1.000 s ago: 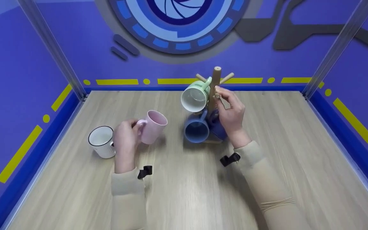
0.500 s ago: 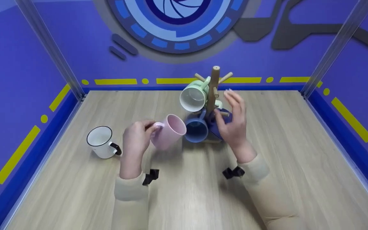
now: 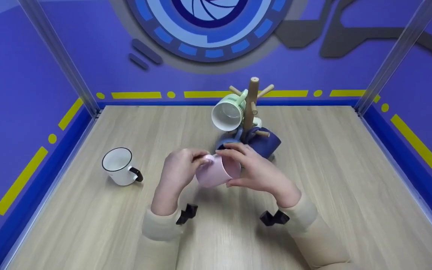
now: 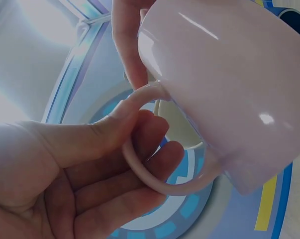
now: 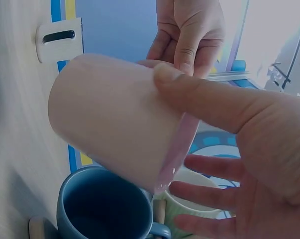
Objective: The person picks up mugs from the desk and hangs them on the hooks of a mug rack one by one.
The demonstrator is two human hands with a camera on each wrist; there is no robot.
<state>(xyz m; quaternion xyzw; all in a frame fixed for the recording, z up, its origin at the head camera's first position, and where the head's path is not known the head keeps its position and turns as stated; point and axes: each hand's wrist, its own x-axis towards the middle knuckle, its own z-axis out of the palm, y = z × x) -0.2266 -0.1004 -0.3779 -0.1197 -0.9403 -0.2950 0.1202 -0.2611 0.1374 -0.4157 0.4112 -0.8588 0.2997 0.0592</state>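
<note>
A pink mug [image 3: 210, 176] is held above the table, tipped with its mouth toward the right. My left hand [image 3: 178, 168] pinches its looped handle [image 4: 189, 188] between thumb and fingers. At the mouth end, my right hand [image 3: 266, 174] grips the mug, thumb [image 5: 199, 94] on the outer wall and the other fingers around the rim. Just behind stands a wooden mug tree [image 3: 252, 95]. A pale green mug [image 3: 226, 117] hangs on its upper left, with a blue mug [image 5: 105, 199] below, partly hidden by my right hand in the head view. A dark blue mug [image 3: 266, 143] hangs lower right.
A white mug [image 3: 120, 174] with a black rim and black handle stands upright at the left of the wooden table [image 3: 88, 225]. Upper pegs [image 3: 266, 90] of the tree stick out bare. Blue panel walls [image 3: 9, 93] enclose the table's back and sides.
My left hand has carried the pink mug right, tipping it further. My right hand has left the tree's front peg and come down to grip the mug's rim.
</note>
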